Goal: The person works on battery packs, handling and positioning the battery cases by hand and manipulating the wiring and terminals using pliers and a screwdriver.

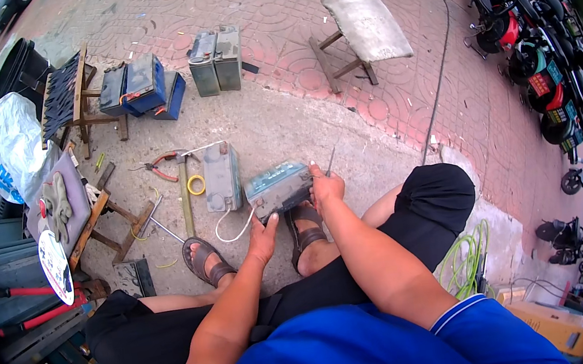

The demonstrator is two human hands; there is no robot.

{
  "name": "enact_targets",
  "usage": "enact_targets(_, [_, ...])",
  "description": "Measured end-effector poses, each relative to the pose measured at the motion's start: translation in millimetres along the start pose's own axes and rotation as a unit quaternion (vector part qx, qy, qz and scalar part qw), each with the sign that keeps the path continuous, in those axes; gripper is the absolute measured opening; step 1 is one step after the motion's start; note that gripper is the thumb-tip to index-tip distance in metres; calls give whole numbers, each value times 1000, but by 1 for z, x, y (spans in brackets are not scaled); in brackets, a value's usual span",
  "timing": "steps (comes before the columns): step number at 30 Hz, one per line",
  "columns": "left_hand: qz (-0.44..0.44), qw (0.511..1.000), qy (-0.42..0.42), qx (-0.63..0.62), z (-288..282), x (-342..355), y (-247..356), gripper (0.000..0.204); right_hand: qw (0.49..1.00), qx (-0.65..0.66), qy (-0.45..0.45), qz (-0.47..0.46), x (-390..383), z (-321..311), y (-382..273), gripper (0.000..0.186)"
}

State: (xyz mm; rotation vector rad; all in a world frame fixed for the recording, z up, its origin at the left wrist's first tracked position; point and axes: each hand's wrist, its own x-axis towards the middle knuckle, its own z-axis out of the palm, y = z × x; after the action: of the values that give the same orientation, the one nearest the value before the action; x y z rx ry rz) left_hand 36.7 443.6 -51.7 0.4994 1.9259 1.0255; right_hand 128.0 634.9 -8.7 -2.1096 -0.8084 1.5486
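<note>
You sit low over the pavement with a grey battery [279, 189] tipped on its side just in front of your sandalled feet, both hands on it. Your left hand [264, 239] presses against the near lower corner, fingers together against the case, apparently to keep it from sliding or rolling back. Your right hand [324, 186] is clamped on the far right end, and a thin metal tool [331, 161] sticks up from it; how your fingers hold the tool cannot be made out. The tilt seems meant to turn the battery's top face toward you. Just to the left, touching or nearly touching, a second grey battery [222, 177] stands upright, a white wire [232, 230] curling from its base toward your left foot. Within arm's reach to the left lie red-handled pliers [160, 165], a hammer [184, 189] and a roll of yellow tape [195, 185]. Farther off, well apart from your work, two more grey batteries [216, 61] and some blue ones [143, 87] sit on the paving near a wooden stool [359, 32]. A row of parked scooters [530, 40] lines the right edge, and red bolt cutters [35, 304] rest at lower left.
</note>
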Motion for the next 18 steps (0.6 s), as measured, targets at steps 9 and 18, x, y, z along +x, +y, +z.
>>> enact_targets(9, [8, 1000, -8, -17, 0, 0, -1, 80, 999, 5, -25, 25, -13, -3, -12, 42])
enact_targets(18, [7, 1000, -14, -17, -1, 2, 0, 82, 999, -1, -26, 21, -9, -1, -12, 45])
